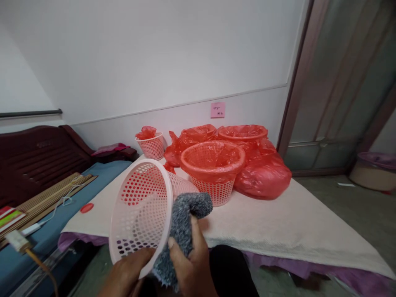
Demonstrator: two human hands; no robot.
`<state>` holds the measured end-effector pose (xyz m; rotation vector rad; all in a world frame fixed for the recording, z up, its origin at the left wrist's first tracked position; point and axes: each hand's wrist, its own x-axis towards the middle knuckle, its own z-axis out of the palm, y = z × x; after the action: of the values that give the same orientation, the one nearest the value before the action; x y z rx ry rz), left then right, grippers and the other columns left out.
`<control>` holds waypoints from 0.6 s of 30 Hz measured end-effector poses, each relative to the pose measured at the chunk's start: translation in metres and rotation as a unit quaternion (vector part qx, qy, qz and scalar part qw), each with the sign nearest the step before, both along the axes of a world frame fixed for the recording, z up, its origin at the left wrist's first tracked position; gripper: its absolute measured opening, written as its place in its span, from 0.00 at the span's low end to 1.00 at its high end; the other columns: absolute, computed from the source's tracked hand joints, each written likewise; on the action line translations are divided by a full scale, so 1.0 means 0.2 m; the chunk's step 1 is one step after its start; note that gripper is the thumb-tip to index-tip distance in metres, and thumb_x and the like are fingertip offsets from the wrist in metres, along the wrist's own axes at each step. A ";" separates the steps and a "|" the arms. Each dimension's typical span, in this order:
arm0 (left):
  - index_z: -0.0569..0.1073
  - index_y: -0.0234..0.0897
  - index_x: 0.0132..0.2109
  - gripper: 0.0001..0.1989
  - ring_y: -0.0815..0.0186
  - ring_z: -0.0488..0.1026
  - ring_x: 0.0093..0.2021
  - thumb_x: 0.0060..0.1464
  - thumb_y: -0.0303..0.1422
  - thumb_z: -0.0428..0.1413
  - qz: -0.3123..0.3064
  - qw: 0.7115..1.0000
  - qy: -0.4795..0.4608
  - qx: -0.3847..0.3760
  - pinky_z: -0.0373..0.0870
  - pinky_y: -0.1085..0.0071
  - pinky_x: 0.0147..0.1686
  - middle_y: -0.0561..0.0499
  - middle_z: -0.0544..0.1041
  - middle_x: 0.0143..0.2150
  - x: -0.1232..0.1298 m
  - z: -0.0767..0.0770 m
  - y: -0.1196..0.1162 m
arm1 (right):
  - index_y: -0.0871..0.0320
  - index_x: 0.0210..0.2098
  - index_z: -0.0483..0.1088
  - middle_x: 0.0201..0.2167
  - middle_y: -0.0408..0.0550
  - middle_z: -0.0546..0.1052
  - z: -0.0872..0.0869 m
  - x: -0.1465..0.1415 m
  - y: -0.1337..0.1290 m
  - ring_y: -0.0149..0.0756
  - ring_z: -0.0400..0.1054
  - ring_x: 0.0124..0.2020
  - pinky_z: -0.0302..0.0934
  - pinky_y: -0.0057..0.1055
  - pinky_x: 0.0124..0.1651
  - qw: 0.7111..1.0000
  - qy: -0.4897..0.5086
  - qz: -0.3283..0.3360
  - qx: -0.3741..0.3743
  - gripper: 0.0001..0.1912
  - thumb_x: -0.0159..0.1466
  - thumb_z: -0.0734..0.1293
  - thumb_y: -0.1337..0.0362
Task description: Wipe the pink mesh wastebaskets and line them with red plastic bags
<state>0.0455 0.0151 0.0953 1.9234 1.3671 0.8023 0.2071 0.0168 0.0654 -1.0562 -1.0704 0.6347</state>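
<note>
A pale pink perforated plastic basket (pixel 169 194) is tipped on its side above the table's front edge, its wide mouth facing left. My left hand (pixel 128 268) grips the near part of its rim, the thumb over the edge and the other fingers hidden. In my right hand (pixel 192 260) is a fluffy grey cloth (pixel 182 225), bunched against the outside of the basket beside the rim. Just behind stands a similar basket (pixel 213 194) lined with a red plastic bag (pixel 213 159) folded over its rim.
Full red bags (pixel 262 177) lie at the right rear, with another red-lined basket (pixel 243 132) behind. A smaller pink basket (pixel 151 147) stands at the back left. A red disc (pixel 87 208) rests on the cream-covered table (pixel 278 222). Left is a blue-topped bench (pixel 102 170) with a cable.
</note>
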 end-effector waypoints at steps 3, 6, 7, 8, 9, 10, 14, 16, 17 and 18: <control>0.81 0.52 0.41 0.09 0.52 0.77 0.48 0.52 0.38 0.60 0.045 0.998 -0.042 0.028 0.72 0.66 0.50 0.50 0.83 0.45 0.02 0.06 0.00 | 0.55 0.57 0.65 0.50 0.53 0.75 -0.08 -0.06 0.00 0.42 0.70 0.54 0.66 0.38 0.55 0.983 -0.145 0.005 0.114 0.31 0.54 0.60 0.75; 0.80 0.48 0.42 0.14 0.56 0.78 0.46 0.46 0.40 0.65 0.162 0.976 -0.143 0.002 0.73 0.71 0.46 0.51 0.83 0.43 0.03 0.12 0.01 | 0.56 0.59 0.64 0.53 0.56 0.72 -0.23 -0.02 0.09 0.47 0.67 0.57 0.65 0.44 0.56 0.970 -0.221 -0.053 0.090 0.37 0.49 0.60 0.77; 0.79 0.46 0.43 0.16 0.57 0.78 0.44 0.44 0.40 0.66 0.188 0.968 -0.168 -0.012 0.74 0.72 0.44 0.51 0.83 0.42 0.02 0.14 0.02 | 0.58 0.59 0.65 0.54 0.58 0.72 -0.28 0.01 0.13 0.50 0.66 0.57 0.65 0.46 0.55 0.969 -0.223 -0.092 0.056 0.35 0.50 0.60 0.75; 0.78 0.44 0.44 0.19 0.58 0.78 0.42 0.43 0.41 0.67 0.205 0.960 -0.190 -0.026 0.74 0.73 0.41 0.51 0.83 0.41 0.02 0.16 0.03 | 0.59 0.58 0.65 0.53 0.59 0.73 -0.33 0.04 0.18 0.51 0.67 0.57 0.66 0.48 0.54 0.970 -0.209 -0.124 0.018 0.33 0.52 0.60 0.74; 0.77 0.42 0.44 0.20 0.59 0.78 0.40 0.42 0.41 0.67 0.214 0.953 -0.211 -0.038 0.75 0.73 0.38 0.51 0.83 0.40 0.02 0.18 0.04 | 0.60 0.57 0.66 0.52 0.59 0.74 -0.38 0.07 0.21 0.51 0.69 0.54 0.67 0.49 0.53 0.971 -0.191 -0.143 -0.019 0.30 0.53 0.60 0.73; 0.76 0.41 0.45 0.21 0.60 0.78 0.37 0.42 0.40 0.67 0.221 0.947 -0.228 -0.047 0.75 0.74 0.34 0.50 0.83 0.39 0.01 0.20 0.05 | 0.61 0.56 0.66 0.51 0.59 0.75 -0.41 0.08 0.24 0.51 0.70 0.53 0.68 0.48 0.52 0.971 -0.175 -0.154 -0.047 0.28 0.55 0.60 0.71; 0.74 0.36 0.40 0.12 0.64 0.78 0.32 0.47 0.35 0.62 0.268 0.921 -0.263 -0.099 0.74 0.75 0.30 0.50 0.81 0.33 0.03 0.26 0.13 | 0.62 0.58 0.64 0.52 0.60 0.75 -0.47 -0.04 0.15 0.49 0.71 0.53 0.69 0.43 0.51 0.968 -0.203 -0.149 -0.012 0.30 0.55 0.60 0.71; 0.73 0.35 0.37 0.08 0.65 0.78 0.30 0.49 0.32 0.60 0.286 0.900 -0.299 -0.140 0.73 0.75 0.29 0.50 0.80 0.31 0.07 0.29 0.17 | 0.60 0.60 0.63 0.54 0.60 0.73 -0.46 -0.19 0.03 0.48 0.71 0.53 0.70 0.38 0.49 0.959 -0.251 -0.121 0.041 0.33 0.53 0.61 0.73; 0.73 0.35 0.37 0.07 0.65 0.77 0.29 0.51 0.32 0.59 0.290 0.889 -0.317 -0.159 0.73 0.75 0.28 0.49 0.80 0.30 0.08 0.30 0.19 | 0.59 0.59 0.65 0.52 0.58 0.74 -0.45 -0.26 -0.03 0.47 0.74 0.49 0.72 0.35 0.46 0.958 -0.260 -0.114 0.049 0.33 0.52 0.62 0.74; 0.73 0.34 0.37 0.06 0.66 0.76 0.27 0.52 0.32 0.58 0.291 0.880 -0.333 -0.175 0.73 0.75 0.27 0.49 0.80 0.30 0.10 0.31 0.20 | 0.55 0.56 0.68 0.47 0.54 0.77 -0.44 -0.31 -0.07 0.44 0.76 0.44 0.72 0.32 0.42 0.955 -0.272 -0.099 0.067 0.30 0.53 0.63 0.75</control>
<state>0.0663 0.0554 0.1580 0.8129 1.4973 1.2451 0.1442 0.0027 -0.0224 -1.2333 -1.4347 0.0982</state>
